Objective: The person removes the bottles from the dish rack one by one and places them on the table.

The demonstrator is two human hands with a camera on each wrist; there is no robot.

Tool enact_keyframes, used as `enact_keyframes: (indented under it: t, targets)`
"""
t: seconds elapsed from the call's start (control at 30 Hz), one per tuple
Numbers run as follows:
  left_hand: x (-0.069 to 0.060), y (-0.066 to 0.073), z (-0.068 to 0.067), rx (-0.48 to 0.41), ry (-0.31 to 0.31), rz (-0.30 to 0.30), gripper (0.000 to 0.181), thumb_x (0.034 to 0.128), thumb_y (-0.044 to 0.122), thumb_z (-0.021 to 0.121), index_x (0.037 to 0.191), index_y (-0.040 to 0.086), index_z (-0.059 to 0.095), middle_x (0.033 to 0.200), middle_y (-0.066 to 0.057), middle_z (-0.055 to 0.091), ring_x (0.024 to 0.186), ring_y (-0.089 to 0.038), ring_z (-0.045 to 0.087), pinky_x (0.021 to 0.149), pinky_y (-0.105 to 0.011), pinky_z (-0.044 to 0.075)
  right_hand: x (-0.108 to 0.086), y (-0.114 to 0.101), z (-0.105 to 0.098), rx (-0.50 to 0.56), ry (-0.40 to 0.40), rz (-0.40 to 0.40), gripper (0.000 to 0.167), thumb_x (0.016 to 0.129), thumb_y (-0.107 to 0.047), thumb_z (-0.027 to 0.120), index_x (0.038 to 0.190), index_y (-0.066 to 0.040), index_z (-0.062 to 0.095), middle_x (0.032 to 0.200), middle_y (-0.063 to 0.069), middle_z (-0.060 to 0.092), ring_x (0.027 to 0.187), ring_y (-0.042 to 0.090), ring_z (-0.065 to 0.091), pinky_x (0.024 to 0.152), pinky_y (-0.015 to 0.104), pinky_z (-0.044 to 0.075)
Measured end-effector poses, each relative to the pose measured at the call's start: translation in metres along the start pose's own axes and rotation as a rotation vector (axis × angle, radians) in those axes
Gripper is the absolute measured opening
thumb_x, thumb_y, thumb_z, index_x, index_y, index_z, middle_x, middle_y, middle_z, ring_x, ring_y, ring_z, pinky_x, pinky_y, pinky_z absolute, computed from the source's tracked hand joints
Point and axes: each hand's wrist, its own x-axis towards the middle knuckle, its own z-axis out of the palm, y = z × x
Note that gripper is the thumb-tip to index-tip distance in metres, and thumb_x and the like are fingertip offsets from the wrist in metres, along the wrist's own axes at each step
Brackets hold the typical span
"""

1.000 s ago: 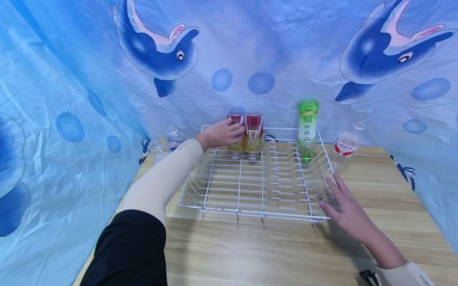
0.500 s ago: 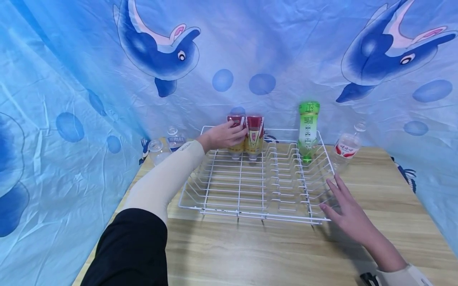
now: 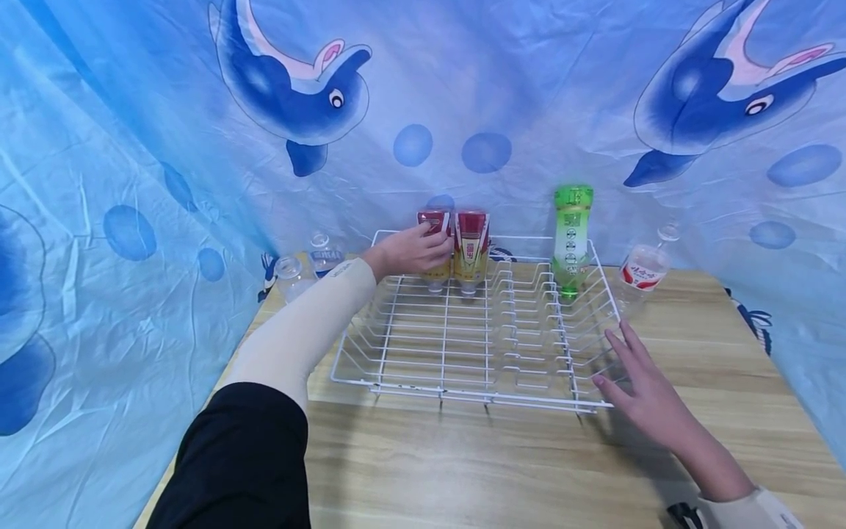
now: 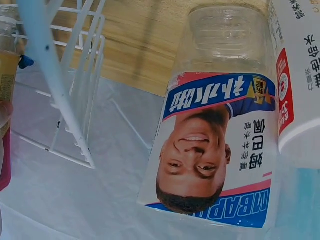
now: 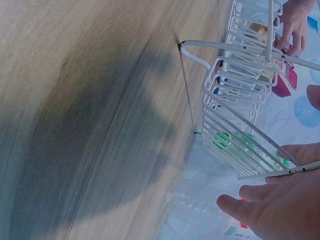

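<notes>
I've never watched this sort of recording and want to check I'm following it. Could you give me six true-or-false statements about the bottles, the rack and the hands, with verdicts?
1. The left hand is on a red-and-yellow bottle. True.
2. Every bottle in view is in the white wire rack. False: a clear bottle with a red-and-white label, for one, is outside, to its right.
3. The right hand touches the rack's right side. True.
4. The green bottle stands neck down. True.
5. The rack holds only one red-and-yellow bottle. False: two stand side by side.
6. The green bottle stands between the red-and-yellow ones. False: it is to the right of both.
</notes>
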Motion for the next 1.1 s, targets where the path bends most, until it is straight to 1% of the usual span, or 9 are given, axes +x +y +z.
enact_keyframes:
  t: [0.1, 0.27, 0.33, 0.43, 0.6, 0.73, 0.9, 1.1]
  targets:
    - [0.0, 0.0, 0.0, 0.002, 0.004, 0.002, 0.042, 0.0947, 0.006, 0.059, 0.136, 0.013, 0.057, 0.138, -0.012, 0.053, 0.122, -0.028, 0.048, 0.09, -0.042, 0.048, 0.0, 0.0, 0.0, -0.004, -0.003, 0.003, 0.081, 0.099, -0.033, 0.064, 0.16, -0.002, 0.02, 0.168, 0.018, -0.006, 0.143, 0.059, 0.015, 0.096, 0.082, 0.026]
    - [-0.001, -0.002, -0.003, -0.005, 0.001, 0.009, 0.04, 0.096, 0.007, 0.057, 0.135, 0.012, 0.058, 0.138, -0.012, 0.054, 0.124, -0.028, 0.048, 0.093, -0.043, 0.047, 0.0, -0.001, 0.0, -0.015, -0.005, 0.01, 0.081, 0.099, -0.033, 0.064, 0.16, -0.002, 0.02, 0.168, 0.018, -0.006, 0.144, 0.057, 0.013, 0.097, 0.081, 0.027]
    - [-0.001, -0.002, -0.004, 0.0, 0.01, 0.014, 0.038, 0.096, 0.006, 0.056, 0.134, 0.012, 0.06, 0.137, -0.012, 0.055, 0.123, -0.028, 0.049, 0.093, -0.043, 0.047, 0.0, -0.001, 0.001, -0.019, -0.005, 0.009, 0.081, 0.099, -0.034, 0.063, 0.16, -0.002, 0.02, 0.168, 0.018, -0.005, 0.145, 0.057, 0.013, 0.097, 0.081, 0.027]
    - [-0.002, -0.004, -0.006, 0.014, 0.007, 0.028, 0.038, 0.0953, 0.004, 0.056, 0.132, 0.011, 0.06, 0.135, -0.012, 0.056, 0.123, -0.028, 0.049, 0.092, -0.043, 0.048, 0.0, -0.001, 0.001, -0.025, -0.008, 0.009, 0.081, 0.099, -0.034, 0.063, 0.16, -0.002, 0.021, 0.168, 0.018, -0.005, 0.144, 0.058, 0.014, 0.096, 0.082, 0.027]
    - [-0.002, -0.008, -0.01, 0.016, -0.017, 0.047, 0.034, 0.0959, 0.005, 0.056, 0.129, 0.012, 0.062, 0.136, -0.012, 0.056, 0.124, -0.029, 0.048, 0.092, -0.043, 0.048, -0.001, -0.001, 0.0, -0.023, -0.016, 0.011, 0.081, 0.1, -0.034, 0.063, 0.16, -0.001, 0.02, 0.168, 0.019, -0.006, 0.144, 0.058, 0.014, 0.097, 0.081, 0.027]
    - [-0.006, -0.01, -0.015, 0.013, -0.037, 0.052, 0.031, 0.0969, 0.005, 0.057, 0.127, 0.012, 0.063, 0.136, -0.011, 0.056, 0.126, -0.029, 0.047, 0.092, -0.044, 0.048, -0.001, -0.002, -0.001, -0.016, -0.017, 0.004, 0.081, 0.1, -0.035, 0.062, 0.16, -0.001, 0.019, 0.168, 0.018, -0.007, 0.144, 0.058, 0.013, 0.097, 0.081, 0.027]
    - [-0.012, -0.011, -0.019, 0.018, -0.041, 0.052, 0.034, 0.0944, 0.003, 0.061, 0.127, 0.011, 0.064, 0.135, -0.011, 0.057, 0.126, -0.029, 0.047, 0.093, -0.044, 0.049, -0.002, -0.002, 0.0, -0.011, -0.005, -0.012, 0.08, 0.099, -0.033, 0.063, 0.159, 0.0, 0.02, 0.167, 0.02, -0.005, 0.143, 0.06, 0.015, 0.096, 0.082, 0.027]
    - [-0.017, -0.011, -0.027, 0.021, -0.031, 0.054, 0.038, 0.0905, 0.001, 0.064, 0.128, 0.009, 0.066, 0.134, -0.012, 0.057, 0.126, -0.029, 0.047, 0.097, -0.045, 0.049, -0.001, -0.001, 0.0, -0.009, -0.004, -0.013, 0.08, 0.1, -0.033, 0.062, 0.159, 0.001, 0.02, 0.167, 0.02, -0.007, 0.144, 0.059, 0.011, 0.097, 0.082, 0.025]
